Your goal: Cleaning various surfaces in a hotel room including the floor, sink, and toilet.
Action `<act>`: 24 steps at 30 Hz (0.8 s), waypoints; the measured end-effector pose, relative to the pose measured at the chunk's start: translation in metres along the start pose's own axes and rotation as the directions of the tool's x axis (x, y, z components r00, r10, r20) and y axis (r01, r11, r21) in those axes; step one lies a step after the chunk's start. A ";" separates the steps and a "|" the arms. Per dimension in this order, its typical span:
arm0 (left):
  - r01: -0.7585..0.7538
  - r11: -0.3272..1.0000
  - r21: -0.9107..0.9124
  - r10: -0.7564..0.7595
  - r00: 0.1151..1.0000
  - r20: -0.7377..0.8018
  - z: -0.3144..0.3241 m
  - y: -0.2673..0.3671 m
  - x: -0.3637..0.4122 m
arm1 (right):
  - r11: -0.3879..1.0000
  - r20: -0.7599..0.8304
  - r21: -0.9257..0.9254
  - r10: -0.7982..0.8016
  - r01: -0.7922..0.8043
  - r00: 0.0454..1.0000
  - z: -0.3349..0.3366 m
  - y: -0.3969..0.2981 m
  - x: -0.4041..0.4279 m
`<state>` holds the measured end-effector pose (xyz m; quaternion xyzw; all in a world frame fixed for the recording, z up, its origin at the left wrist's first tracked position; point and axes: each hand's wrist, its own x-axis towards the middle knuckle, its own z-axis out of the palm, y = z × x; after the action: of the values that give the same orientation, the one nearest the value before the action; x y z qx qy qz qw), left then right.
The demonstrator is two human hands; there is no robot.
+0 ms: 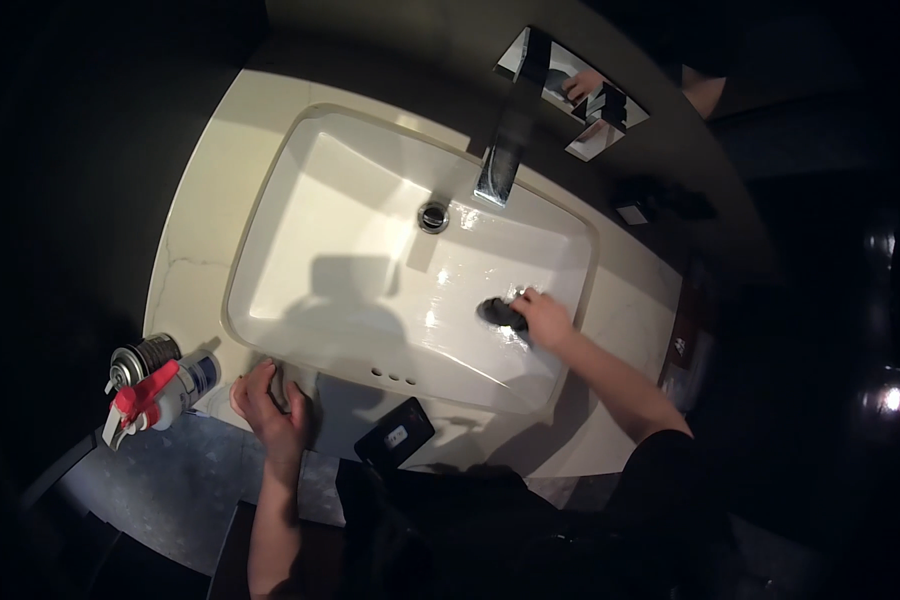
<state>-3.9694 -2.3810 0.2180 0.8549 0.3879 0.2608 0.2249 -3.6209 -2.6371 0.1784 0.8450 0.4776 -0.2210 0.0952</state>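
A white rectangular sink (307,202) is set in a pale veined counter (195,217). Inside its right part, my right hand (544,319) grips a small dark wad (501,313) against the wet basin floor; I cannot tell whether it is cloth or sponge. My left hand (270,405) is at the counter's front edge, empty, fingers curved and apart. Close to its left is a white spray bottle (172,397) with a red trigger head (142,394). Behind the bottle is a metal can (144,356).
A chrome wall spout (502,165) projects over the sink, with a lever handle (600,124) beside it. The round drain (433,217) is near the back wall of the basin. A black phone-like device (395,435) with a white label is at the counter's front edge.
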 end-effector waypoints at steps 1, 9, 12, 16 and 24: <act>-0.023 0.999 0.027 0.023 1.000 -0.004 -0.002 0.000 0.001 | 0.999 -0.002 0.037 0.003 -0.003 1.000 0.006 -0.011 -0.011; -0.024 0.999 0.041 0.025 0.999 -0.027 0.003 -0.012 -0.002 | 0.966 0.300 0.253 -0.031 -0.048 0.953 0.025 -0.050 -0.067; -0.083 0.994 0.075 0.086 0.996 -0.032 0.005 -0.010 -0.002 | 0.926 0.310 0.326 0.088 -0.193 0.947 0.031 -0.052 -0.071; -0.030 0.996 0.085 0.031 0.999 -0.019 -0.005 -0.010 -0.004 | 0.779 0.327 0.465 0.291 -0.421 0.899 0.033 -0.066 -0.058; -0.056 0.997 0.056 0.054 0.998 0.033 0.007 -0.010 -0.002 | 0.729 0.103 0.628 0.268 -0.272 0.958 0.065 -0.130 0.035</act>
<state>-3.9711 -2.3777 0.2064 0.8752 0.3680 0.2425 0.1994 -3.7336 -2.5662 0.1115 0.8866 0.2466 -0.3554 -0.1636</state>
